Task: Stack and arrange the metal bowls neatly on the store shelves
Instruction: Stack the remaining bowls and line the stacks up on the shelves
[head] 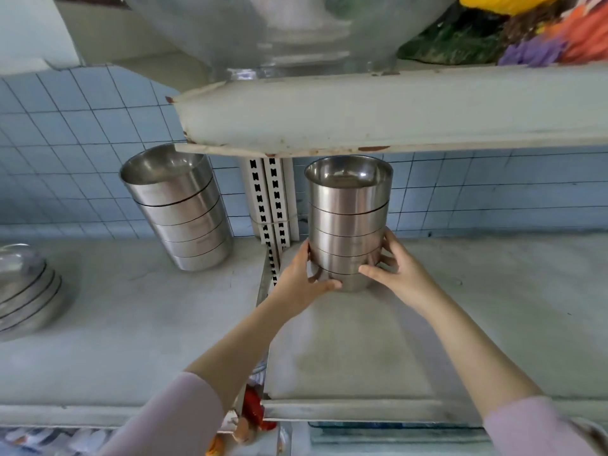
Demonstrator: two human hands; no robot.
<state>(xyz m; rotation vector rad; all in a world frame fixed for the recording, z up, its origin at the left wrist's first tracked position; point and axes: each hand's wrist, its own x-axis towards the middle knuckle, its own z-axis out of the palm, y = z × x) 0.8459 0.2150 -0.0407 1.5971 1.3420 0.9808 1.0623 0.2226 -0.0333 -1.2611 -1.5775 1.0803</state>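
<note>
A tall stack of several steel bowls (348, 209) stands near the back of the right-hand grey shelf (362, 350). My left hand (302, 278) grips its lowest bowls from the left, thumb across the front. My right hand (393, 268) grips the same bowls from the right, fingers curled round the side. A second stack of several steel bowls (181, 209) stands upright on the left-hand shelf (138, 307), apart from both hands. A third, lower stack of wider bowls (26, 291) sits at the far left edge, partly cut off.
An upper shelf edge (394, 116) hangs just above the held stack's rim. A slotted white upright (271, 199) divides the two shelves in front of a blue tiled wall (65, 126). Clear plastic and coloured goods (526, 31) lie on the upper shelf. Packaged items show below the shelf front.
</note>
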